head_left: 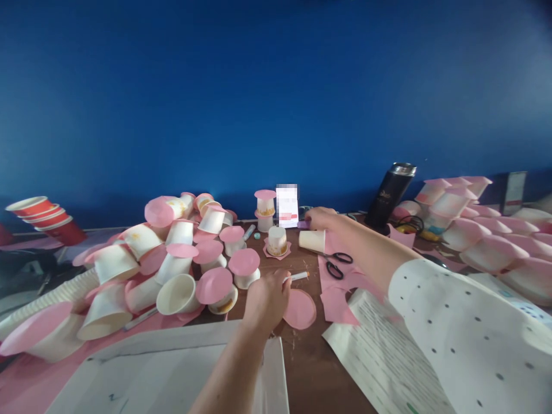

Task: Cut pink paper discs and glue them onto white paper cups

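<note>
My left hand (268, 300) is closed around a slim white pen (299, 276) with an orange end, above the brown table. Just right of that hand a round pink paper disc (299, 309) lies flat. My right hand (321, 218) reaches to the back, its fingers closed at a small purple object (304, 224) whose kind I cannot make out. Below it a white paper cup (312, 241) lies on its side. Left of this, an upside-down paper cup (277, 240) with yellowish smears stands on a pink paper piece (284, 253). Behind is a lit phone (287, 207).
Black-handled scissors (339, 265) lie on pink paper scraps (338, 305). Many cups with pink discs (244, 262) crowd the left; more pink-topped cups (468, 233) fill the right. A black thermos (390, 195) leans by the blue wall. White board (142, 368) and printed sheet (383, 351) lie in front.
</note>
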The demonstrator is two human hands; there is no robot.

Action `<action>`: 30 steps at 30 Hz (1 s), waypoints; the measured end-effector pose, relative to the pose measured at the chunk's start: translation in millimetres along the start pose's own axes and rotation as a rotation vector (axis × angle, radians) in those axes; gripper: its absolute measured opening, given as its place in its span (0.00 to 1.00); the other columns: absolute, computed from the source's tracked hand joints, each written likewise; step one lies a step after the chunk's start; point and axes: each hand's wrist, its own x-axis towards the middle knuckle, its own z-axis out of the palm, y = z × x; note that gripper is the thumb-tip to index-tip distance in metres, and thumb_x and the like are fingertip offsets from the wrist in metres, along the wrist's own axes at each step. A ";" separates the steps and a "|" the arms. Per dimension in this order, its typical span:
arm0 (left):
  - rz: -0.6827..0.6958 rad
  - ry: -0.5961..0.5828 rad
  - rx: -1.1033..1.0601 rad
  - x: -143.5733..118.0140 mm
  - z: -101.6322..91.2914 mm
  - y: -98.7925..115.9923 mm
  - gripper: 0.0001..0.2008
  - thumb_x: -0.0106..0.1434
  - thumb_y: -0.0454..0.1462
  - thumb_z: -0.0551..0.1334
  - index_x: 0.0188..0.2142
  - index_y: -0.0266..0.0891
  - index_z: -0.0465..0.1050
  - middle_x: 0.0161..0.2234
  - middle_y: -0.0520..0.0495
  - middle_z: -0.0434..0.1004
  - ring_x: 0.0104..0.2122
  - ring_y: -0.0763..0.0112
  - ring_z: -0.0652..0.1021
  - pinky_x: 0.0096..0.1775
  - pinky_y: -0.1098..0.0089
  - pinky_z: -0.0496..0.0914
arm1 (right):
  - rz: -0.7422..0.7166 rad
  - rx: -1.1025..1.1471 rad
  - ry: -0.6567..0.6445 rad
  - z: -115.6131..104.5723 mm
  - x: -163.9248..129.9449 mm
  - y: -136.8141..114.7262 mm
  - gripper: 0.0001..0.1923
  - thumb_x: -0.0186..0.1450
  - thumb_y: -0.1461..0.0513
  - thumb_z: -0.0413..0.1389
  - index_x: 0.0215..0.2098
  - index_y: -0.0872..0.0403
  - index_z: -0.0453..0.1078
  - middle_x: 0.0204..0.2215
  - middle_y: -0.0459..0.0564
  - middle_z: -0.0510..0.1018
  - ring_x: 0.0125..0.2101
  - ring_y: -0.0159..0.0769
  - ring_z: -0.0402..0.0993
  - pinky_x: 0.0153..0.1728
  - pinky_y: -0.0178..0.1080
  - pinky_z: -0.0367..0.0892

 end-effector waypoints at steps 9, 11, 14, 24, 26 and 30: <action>-0.012 -0.011 0.027 0.7 -0.1 0.8 0.12 0.68 0.38 0.52 0.43 0.44 0.75 0.38 0.48 0.81 0.37 0.69 0.79 0.33 0.72 0.63 | -0.045 0.178 0.266 -43.5 -37.5 7.5 0.18 0.59 0.53 0.59 0.47 0.48 0.74 0.39 0.46 0.80 0.34 0.35 0.74 0.30 0.33 0.61; -0.019 0.000 0.023 0.3 0.0 0.4 0.13 0.68 0.38 0.52 0.42 0.44 0.75 0.36 0.48 0.81 0.35 0.69 0.79 0.33 0.72 0.63 | -0.093 0.377 0.491 -51.3 -58.6 9.6 0.17 0.59 0.53 0.60 0.44 0.52 0.75 0.34 0.48 0.80 0.32 0.35 0.73 0.31 0.34 0.62; 0.004 0.050 -0.018 -0.5 1.2 0.3 0.13 0.68 0.37 0.52 0.43 0.43 0.75 0.36 0.48 0.82 0.35 0.68 0.79 0.34 0.72 0.64 | -0.085 0.791 0.722 -55.1 -104.7 5.4 0.19 0.57 0.50 0.62 0.41 0.52 0.74 0.34 0.48 0.78 0.31 0.34 0.73 0.27 0.33 0.64; 0.082 0.161 -0.178 -6.9 5.6 3.1 0.13 0.68 0.38 0.53 0.46 0.43 0.74 0.41 0.48 0.82 0.39 0.68 0.80 0.37 0.72 0.68 | 0.118 1.897 0.153 55.6 -206.1 -31.6 0.13 0.61 0.50 0.60 0.35 0.49 0.70 0.26 0.45 0.76 0.24 0.33 0.74 0.17 0.32 0.64; 0.121 0.185 -0.214 -7.5 5.5 3.3 0.12 0.68 0.38 0.53 0.45 0.42 0.74 0.42 0.48 0.81 0.41 0.68 0.80 0.39 0.72 0.69 | 0.156 2.002 0.090 70.9 -207.0 -34.0 0.12 0.59 0.52 0.63 0.33 0.50 0.69 0.25 0.44 0.75 0.24 0.31 0.73 0.17 0.31 0.64; 0.156 0.231 -0.254 -7.1 6.6 4.4 0.11 0.68 0.39 0.54 0.45 0.41 0.73 0.42 0.48 0.81 0.42 0.66 0.80 0.40 0.70 0.70 | 0.104 2.089 0.056 77.3 -209.2 -37.2 0.14 0.58 0.54 0.66 0.33 0.52 0.69 0.24 0.43 0.74 0.24 0.29 0.73 0.20 0.29 0.65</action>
